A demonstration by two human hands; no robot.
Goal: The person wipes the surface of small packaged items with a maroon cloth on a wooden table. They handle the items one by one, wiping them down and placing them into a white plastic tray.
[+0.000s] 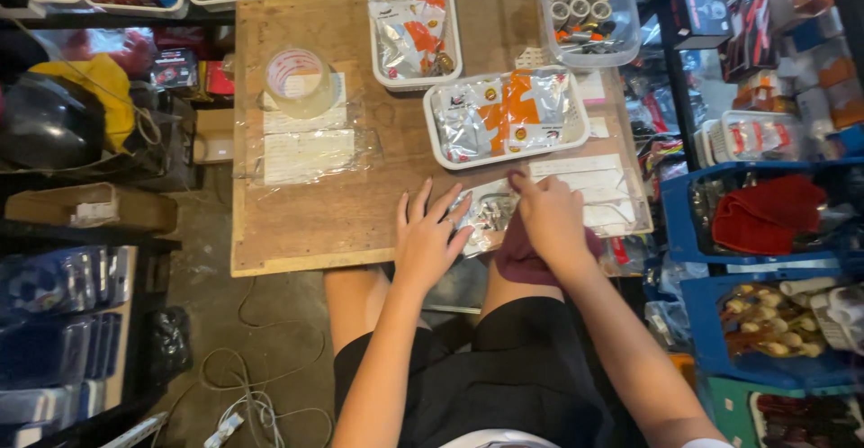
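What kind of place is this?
Probably a small shop's packing corner. White trays hold silver-and-orange packets, a tape roll sits on the wooden table, and stock-filled shelves stand around.

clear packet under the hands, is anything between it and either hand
Nothing visible: the left hand lies flat on the clear packet, and the right hand presses a maroon cloth right at its edge.
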